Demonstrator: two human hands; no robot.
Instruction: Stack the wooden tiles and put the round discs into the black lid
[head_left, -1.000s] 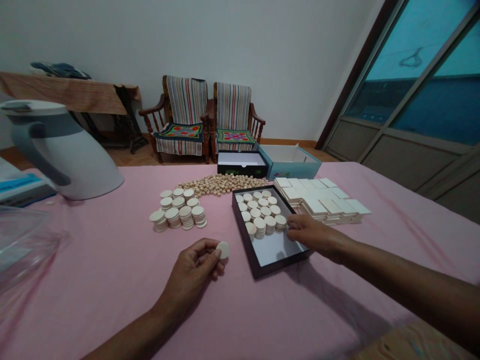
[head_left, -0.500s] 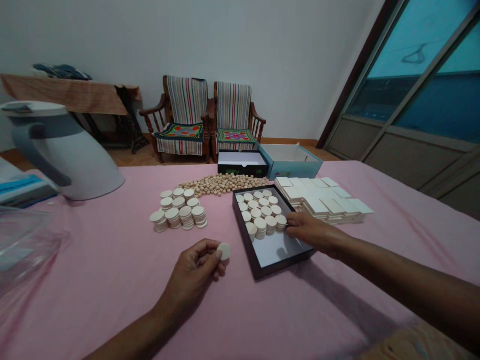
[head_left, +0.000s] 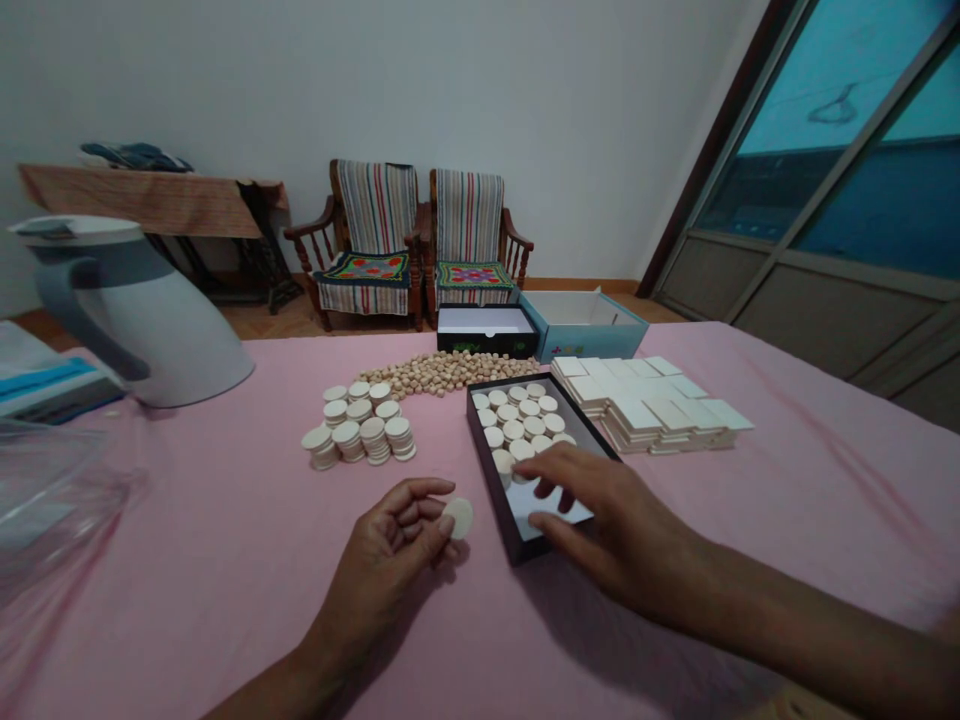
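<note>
Between the thumb and fingers of my left hand [head_left: 397, 540] is a white round disc [head_left: 460, 518], held above the cloth left of a shallow black box [head_left: 517, 545]. My right hand [head_left: 600, 510] hovers over the front of that box, thumb and fingers apart, with nothing visible in it. Stacks of white discs [head_left: 514, 430] stand in rows in the box's far part; my right hand hides some at the near right. More disc stacks [head_left: 360, 425] stand on the cloth to the left.
Behind lie a heap of small wooden pieces [head_left: 450, 372], a black box [head_left: 487, 330] and a light-blue box [head_left: 585, 325]. Piled white square tiles [head_left: 652, 400] sit right. At left are a grey-white jug [head_left: 150, 320] and a clear plastic container [head_left: 56, 500]. Pink cloth [head_left: 225, 560] covers the table.
My right hand has moved from the discs at the box's right side toward me and left, its fingers opening. My left hand still holds the disc, shifted slightly right and nearer.
</note>
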